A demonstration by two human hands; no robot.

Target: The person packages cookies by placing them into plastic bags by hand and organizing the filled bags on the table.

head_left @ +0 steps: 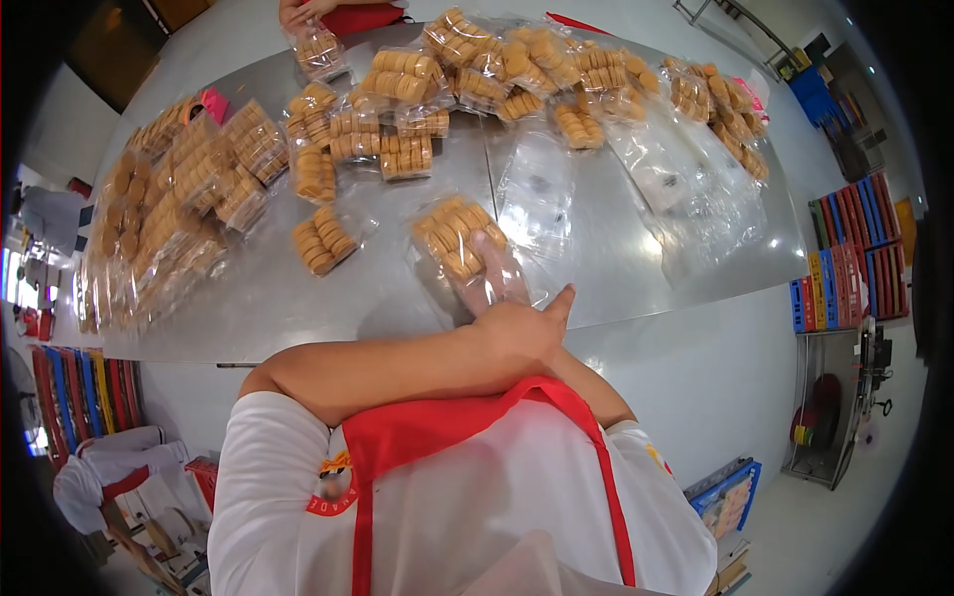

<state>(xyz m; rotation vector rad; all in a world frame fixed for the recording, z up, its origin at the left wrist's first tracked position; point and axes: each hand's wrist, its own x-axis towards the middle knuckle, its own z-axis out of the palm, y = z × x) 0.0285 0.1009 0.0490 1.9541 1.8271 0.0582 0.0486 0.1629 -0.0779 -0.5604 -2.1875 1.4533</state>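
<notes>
A clear plastic bag of round biscuits [457,238], set in rows, lies on the steel table in front of me. My right hand [492,270] shows through clear film at the bag's near end, its fingers against the biscuits. Crossing over my right wrist is my left hand [522,326], close to the bag's mouth. One digit of it sticks out to the right; the other fingers are hidden. To the left lies a smaller biscuit bag [324,239]. Flat clear plastic bags [537,194] lie just right of my hands.
Bagged biscuits [164,214] pile up at the table's left, and more biscuit bags [402,79] cover its far side. Plastic sheets [686,184] spread rightward. Opposite, another person's hand [316,10] touches a bag. The steel table's [397,303] near edge runs before me; coloured crates [840,283] stand right.
</notes>
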